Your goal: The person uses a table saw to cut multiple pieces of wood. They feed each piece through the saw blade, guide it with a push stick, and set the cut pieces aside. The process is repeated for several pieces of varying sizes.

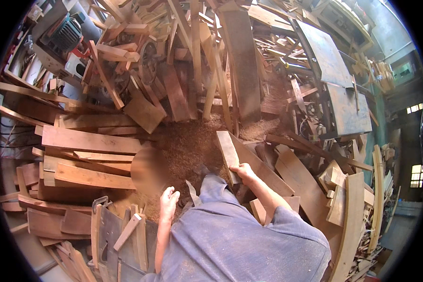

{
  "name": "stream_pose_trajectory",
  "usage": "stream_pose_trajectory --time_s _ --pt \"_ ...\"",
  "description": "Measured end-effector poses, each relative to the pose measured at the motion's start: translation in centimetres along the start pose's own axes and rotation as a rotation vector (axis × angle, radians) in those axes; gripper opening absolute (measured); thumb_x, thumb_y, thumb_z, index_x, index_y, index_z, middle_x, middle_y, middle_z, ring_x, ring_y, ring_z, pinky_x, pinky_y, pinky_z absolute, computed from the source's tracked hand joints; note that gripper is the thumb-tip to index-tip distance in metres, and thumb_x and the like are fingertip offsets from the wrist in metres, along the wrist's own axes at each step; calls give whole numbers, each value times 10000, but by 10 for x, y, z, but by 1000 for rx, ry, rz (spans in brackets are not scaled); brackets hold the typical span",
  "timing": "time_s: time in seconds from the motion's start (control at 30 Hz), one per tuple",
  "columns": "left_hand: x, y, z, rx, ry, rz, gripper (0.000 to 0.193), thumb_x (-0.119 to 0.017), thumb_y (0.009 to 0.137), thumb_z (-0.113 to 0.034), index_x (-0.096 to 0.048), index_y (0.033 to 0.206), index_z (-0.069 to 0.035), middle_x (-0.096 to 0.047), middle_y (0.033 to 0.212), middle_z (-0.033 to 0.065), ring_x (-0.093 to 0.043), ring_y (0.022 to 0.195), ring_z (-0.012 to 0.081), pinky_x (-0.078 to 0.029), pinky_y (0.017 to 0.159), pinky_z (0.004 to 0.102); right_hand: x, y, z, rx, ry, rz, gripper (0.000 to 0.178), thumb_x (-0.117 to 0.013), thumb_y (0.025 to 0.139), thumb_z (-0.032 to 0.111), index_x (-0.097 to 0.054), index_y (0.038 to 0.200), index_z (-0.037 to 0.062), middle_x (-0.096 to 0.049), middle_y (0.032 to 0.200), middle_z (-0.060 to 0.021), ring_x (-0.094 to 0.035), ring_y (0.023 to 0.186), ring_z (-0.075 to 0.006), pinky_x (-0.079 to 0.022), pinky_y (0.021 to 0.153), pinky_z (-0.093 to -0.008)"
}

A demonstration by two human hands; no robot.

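My right hand [242,173] grips the near end of a short, pale wooden board [228,149], fingers wrapped round its edge. The board points away from me, over the sawdust-covered floor [188,141]. My left hand [168,203] is raised on the left of my body with loosely bent fingers and nothing visible in it. Close to that hand lies a stack of planks [94,176], farther left. A wide brown board [261,164] leans just beyond my right hand.
Offcuts and a standing dark plank [241,66] crowd the far side. A green motor [65,35] on a machine stands at the far left. To the right is a metal machine table [331,70]. More long boards [350,225] stand near my right side.
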State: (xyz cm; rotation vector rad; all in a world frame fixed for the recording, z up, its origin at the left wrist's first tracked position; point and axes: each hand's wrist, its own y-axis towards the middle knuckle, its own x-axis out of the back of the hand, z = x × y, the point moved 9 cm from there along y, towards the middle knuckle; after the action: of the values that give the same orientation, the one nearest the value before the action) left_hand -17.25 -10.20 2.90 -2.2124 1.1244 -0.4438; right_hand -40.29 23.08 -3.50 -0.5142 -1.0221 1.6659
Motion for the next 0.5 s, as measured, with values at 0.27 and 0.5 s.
stream_pose_trajectory --time_s 0.27,0.5 --pt "9 -9 31 131 66 -65 640 -746 949 -172 -472 1483 51 -560 1469 166 -599 1263 192 -551 899 312 31 32 -28 -90 104 -162 356 -858 817 180 -727 1012 -88 -751 925 -166 -721 797 -276 -565 698 -433" --pt "23 -9 2 104 131 -83 549 -736 934 -94 -525 1402 98 -650 1151 73 -580 858 78 -488 726 242 251 176 256 803 673 -265 209 -745 945 167 -585 1013 52 -635 837 -34 -621 688 -184 -517 569 -360"
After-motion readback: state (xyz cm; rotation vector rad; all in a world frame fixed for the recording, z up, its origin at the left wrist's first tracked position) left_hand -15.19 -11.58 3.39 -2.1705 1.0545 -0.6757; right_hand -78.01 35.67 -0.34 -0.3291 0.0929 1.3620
